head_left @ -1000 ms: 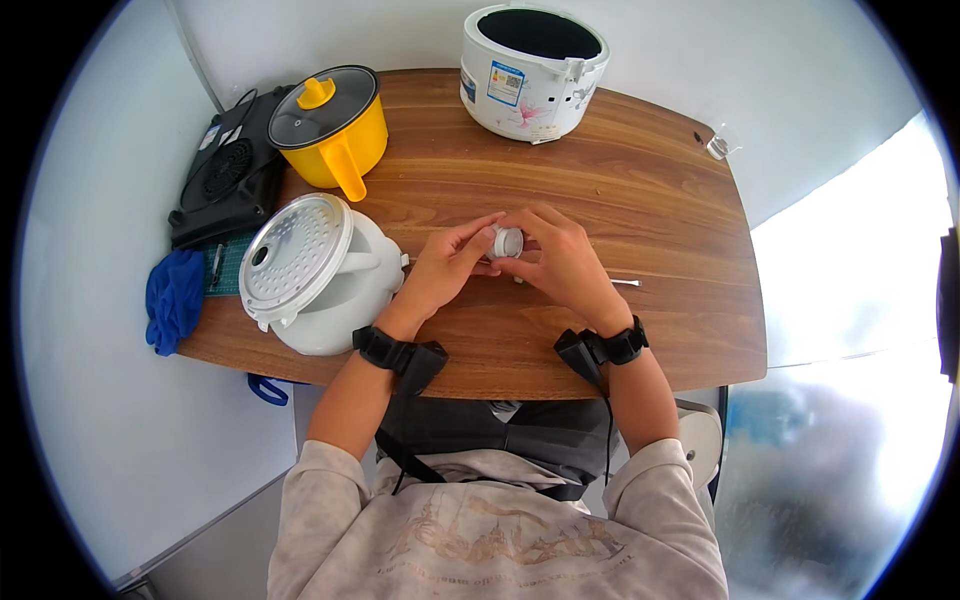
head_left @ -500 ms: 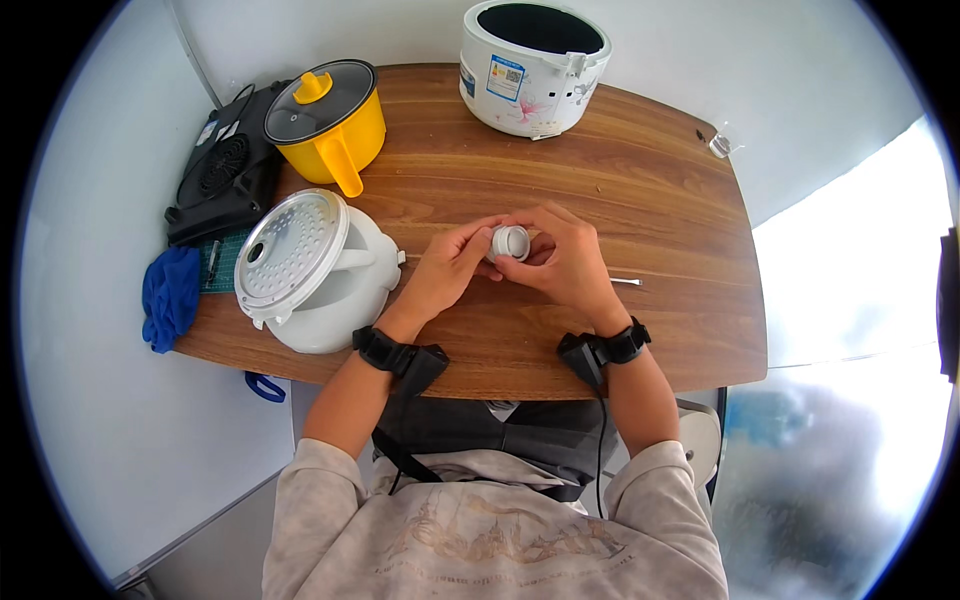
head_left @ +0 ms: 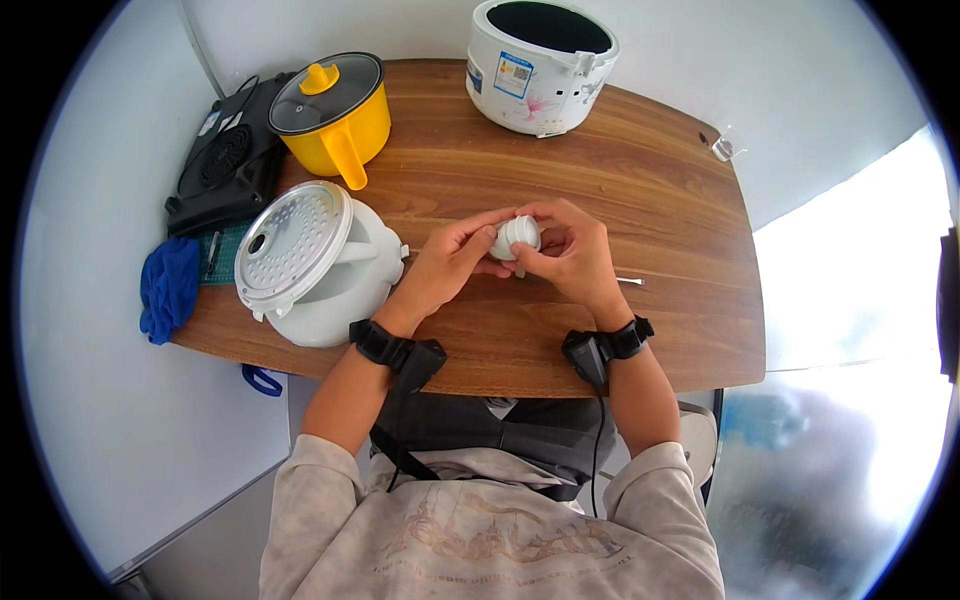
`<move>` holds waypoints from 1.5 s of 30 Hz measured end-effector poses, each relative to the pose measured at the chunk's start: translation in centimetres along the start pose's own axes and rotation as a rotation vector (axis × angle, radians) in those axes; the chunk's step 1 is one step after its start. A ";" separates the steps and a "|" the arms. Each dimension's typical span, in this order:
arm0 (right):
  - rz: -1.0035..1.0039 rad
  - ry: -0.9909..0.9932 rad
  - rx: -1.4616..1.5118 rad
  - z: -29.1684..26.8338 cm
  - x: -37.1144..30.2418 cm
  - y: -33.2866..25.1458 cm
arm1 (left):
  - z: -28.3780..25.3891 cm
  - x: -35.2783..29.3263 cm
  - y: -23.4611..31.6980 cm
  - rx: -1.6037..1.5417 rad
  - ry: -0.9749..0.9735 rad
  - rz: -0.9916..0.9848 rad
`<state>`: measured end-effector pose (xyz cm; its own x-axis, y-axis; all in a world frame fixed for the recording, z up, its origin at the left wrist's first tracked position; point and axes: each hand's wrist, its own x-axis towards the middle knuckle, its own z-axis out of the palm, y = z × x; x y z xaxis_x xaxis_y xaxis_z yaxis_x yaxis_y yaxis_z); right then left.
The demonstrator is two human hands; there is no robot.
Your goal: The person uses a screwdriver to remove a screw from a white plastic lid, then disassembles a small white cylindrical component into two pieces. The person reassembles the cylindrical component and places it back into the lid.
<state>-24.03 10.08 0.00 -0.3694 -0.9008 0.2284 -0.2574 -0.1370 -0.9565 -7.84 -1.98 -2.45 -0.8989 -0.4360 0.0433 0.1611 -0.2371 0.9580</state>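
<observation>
- The small, squat, round part of white plastic was between the person's two hands, above the brown wood-grain table, near the table's middle.
- The bare left hand was curled nearly closed, its thumb and fingers pinching the part's left side.
- The bare right hand was similarly curled, thumb on the near edge of the part and fingers bent around the far and right side; how tightly either hand pressed could not be told.
- The part looked light and stiff, probably hard plastic; its smooth surface might slip a little, and any thin rim would be the fragile place. The round side wall seemed the best hold, between thumb and fingertips.
- Its smooth round face was tipped up toward the camera and somewhat rightward, with a ridged edge on the left. Being about as wide as deep, it showed no clear long axis.
- The white plastic cooker lid with a round perforated metal plate stood left of the left hand; a slim metal rod lay just right of the right hand.
</observation>
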 end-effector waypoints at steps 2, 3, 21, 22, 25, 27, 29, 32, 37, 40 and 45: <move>0.000 0.000 0.017 0.0 0.0 0.1 | 0.0 -0.1 0.3 0.012 -0.005 -0.009; -0.004 -0.003 0.030 0.0 0.0 0.1 | 0.0 -0.1 0.4 0.009 0.001 -0.018; 0.179 -0.074 0.385 -1.5 0.2 -0.2 | 0.1 0.0 0.7 0.009 0.107 -0.035; 0.181 -0.071 0.387 -1.7 0.2 0.2 | -0.1 0.1 0.5 0.026 0.113 -0.053; 0.205 -0.095 0.503 -2.0 0.3 0.3 | -0.2 0.0 0.5 -0.001 0.139 -0.087; 0.224 -0.110 0.598 -2.2 0.3 0.0 | -0.3 -0.1 0.6 -0.007 0.141 -0.106; 0.242 -0.115 0.674 -2.4 0.2 -0.4 | -0.6 -0.2 0.7 0.026 0.123 -0.127; 0.239 -0.135 0.687 -2.7 0.2 -0.4 | -0.1 -0.1 1.1 0.047 0.122 -0.190; 0.250 -0.165 0.644 -2.5 0.2 -0.6 | -1.5 0.6 -1.3 0.630 0.186 0.134; 0.254 -0.168 0.614 -2.4 0.1 -0.6 | -1.4 0.5 -1.5 0.707 0.235 0.188; 0.248 -0.176 0.567 -2.2 0.0 -0.9 | -1.2 0.4 -1.5 0.593 0.259 0.036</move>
<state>-25.80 11.12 1.31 -0.1931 -0.9812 0.0012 0.3464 -0.0693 -0.9355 -7.94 -2.84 -4.22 -0.7580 -0.6473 0.0799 -0.1295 0.2694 0.9543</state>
